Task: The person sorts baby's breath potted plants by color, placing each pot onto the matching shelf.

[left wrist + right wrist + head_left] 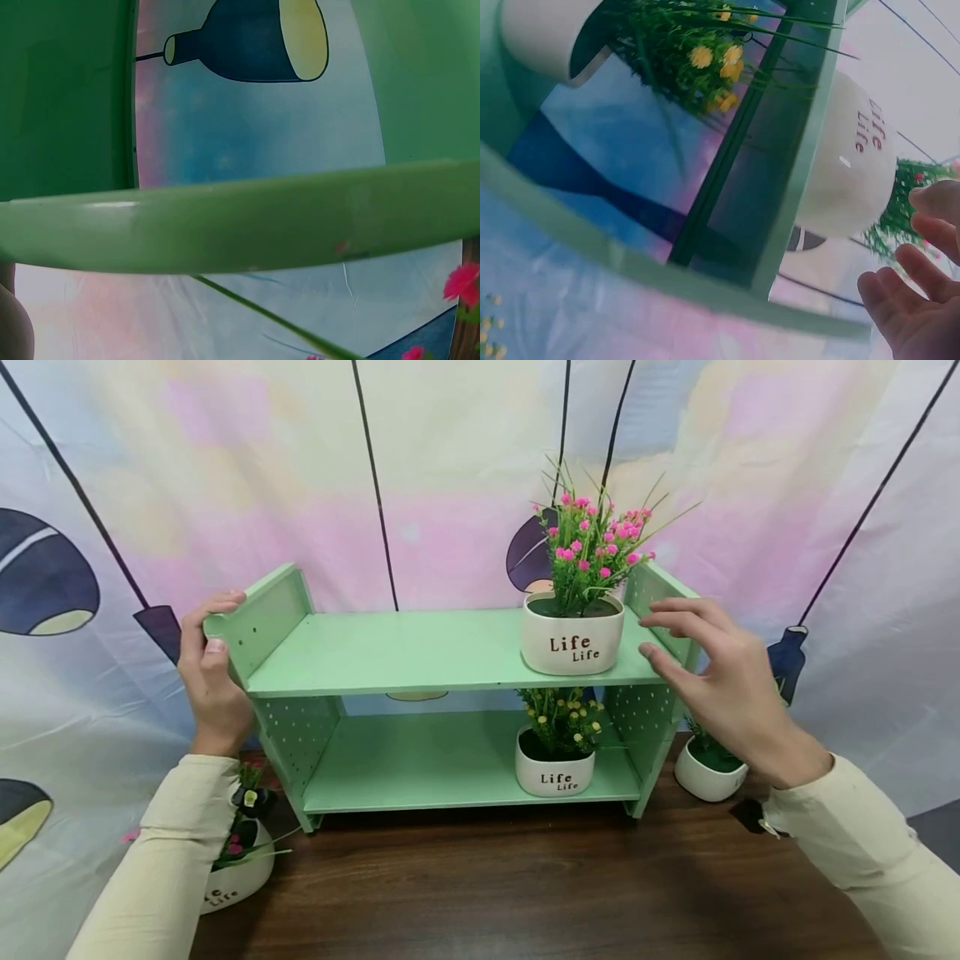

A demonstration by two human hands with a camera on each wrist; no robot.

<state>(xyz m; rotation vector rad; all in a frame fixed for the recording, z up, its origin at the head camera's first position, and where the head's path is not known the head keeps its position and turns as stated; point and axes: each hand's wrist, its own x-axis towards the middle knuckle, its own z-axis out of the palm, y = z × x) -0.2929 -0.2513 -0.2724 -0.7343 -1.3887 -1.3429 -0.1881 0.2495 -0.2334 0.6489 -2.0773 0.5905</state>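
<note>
A light-green two-tier shelf [405,647] stands on the table. My left hand [213,681] grips its left side panel near the upper front corner, fingers over the top edge; in the left wrist view the green panel edge [240,225] crosses the frame. On the upper tier, toward the right, sits a white pot with pink flowers [573,639], lettered "Life". My right hand [723,681] is just right of that pot, by the right side panel, with fingers spread and nothing held; the right wrist view shows its fingers [922,274] apart from the pot.
A white pot with yellow flowers [555,777] sits on the lower tier at the right. Another white pot [708,777] stands right of the shelf, and one with pink flowers [251,872] by my left forearm. A printed curtain [450,485] hangs behind the brown table [480,893].
</note>
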